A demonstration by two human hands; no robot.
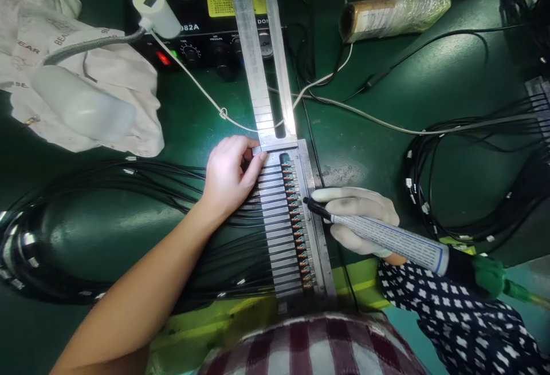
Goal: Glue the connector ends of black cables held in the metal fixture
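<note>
Labelled tube (pixel 392 240), right fingers (pixel 356 193) wrapped around it, left fingers (pixel 256 168) curled, touching fixture (pixel 318 249)

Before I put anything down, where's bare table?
Bare green tabletop shows between the gloved right hand and the grey cable; another patch separates the white cloth from the left hand. Crowded: the metal fixture and the coiled black cables left of it.

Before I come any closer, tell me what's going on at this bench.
A person's bare left hand rests at the upper left edge of a metal holder, where black cables lie side by side. The gloved right hand grips a printed tube, its black tip at the row of cable ends; whether it touches them is hard to tell. The cables loop away to the left.
</note>
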